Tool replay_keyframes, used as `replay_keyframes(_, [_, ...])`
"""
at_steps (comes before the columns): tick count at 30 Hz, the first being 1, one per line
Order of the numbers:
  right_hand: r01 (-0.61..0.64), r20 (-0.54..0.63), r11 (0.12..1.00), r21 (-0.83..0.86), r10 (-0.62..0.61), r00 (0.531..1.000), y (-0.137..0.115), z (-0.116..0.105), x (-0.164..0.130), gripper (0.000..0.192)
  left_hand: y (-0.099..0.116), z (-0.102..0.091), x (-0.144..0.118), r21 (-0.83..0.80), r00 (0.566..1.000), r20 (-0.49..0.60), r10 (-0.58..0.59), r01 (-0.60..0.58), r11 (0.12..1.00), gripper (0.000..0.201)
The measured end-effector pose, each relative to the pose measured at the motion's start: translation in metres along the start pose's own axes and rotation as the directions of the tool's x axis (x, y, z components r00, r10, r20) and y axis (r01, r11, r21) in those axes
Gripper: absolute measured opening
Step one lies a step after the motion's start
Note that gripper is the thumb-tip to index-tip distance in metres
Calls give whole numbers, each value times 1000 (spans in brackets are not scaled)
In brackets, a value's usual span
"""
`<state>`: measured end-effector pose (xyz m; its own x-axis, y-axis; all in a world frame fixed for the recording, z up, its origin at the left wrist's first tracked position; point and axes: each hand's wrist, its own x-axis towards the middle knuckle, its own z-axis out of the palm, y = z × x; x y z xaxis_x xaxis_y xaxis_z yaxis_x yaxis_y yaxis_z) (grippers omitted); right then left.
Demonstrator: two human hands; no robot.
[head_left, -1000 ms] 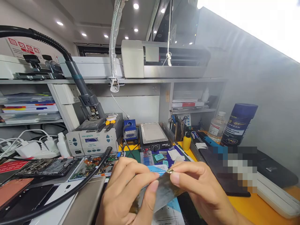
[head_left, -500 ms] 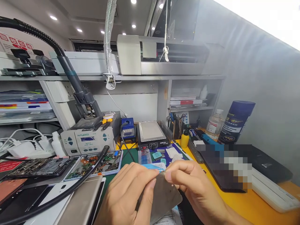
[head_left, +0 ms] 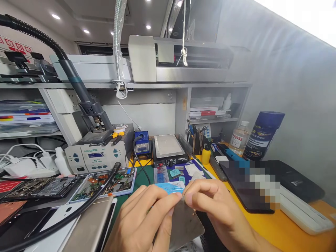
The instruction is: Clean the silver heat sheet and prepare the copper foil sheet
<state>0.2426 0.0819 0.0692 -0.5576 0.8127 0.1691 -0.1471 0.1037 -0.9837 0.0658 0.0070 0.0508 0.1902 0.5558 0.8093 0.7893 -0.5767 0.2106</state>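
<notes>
A thin grey flat panel with a rounded corner [head_left: 187,227] is tilted in front of me, over the middle of the bench. My left hand [head_left: 147,217] is closed around its left side, thumb and forefinger pressed together near the top edge. At that same top edge, my right hand [head_left: 212,203] pinches thumb against forefinger; what lies between those tips is too small to make out. The two hands' fingertips almost meet. Behind them lies a blue and white packet [head_left: 170,187], partly covered by the fingers. Printed paper [head_left: 193,245] shows under the panel.
A hot-air station [head_left: 97,157] and a tray of circuit boards [head_left: 123,183] stand left, crossed by a black hose [head_left: 86,210]. Ahead is a heating plate [head_left: 169,147]. A yellow bottle [head_left: 206,154], a dark phone [head_left: 246,196] and a spray can [head_left: 264,136] are to the right.
The view has shifted slightly. Both hands stay on the panel, and their fingertips have moved only a little; more of the blue packet shows behind them.
</notes>
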Motion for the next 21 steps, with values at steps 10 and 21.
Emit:
replay_keyframes(10, [292, 66, 903, -316, -286, 956, -6, 1, -8, 15, 0, -2, 3, -11, 999, -35, 3, -4, 1000, 35])
replay_keyframes(21, [131, 64, 971, -201, -121, 991, -5, 6, -3, 19, 0, 7, 8, 99, 982, -174, 70, -53, 994, 33])
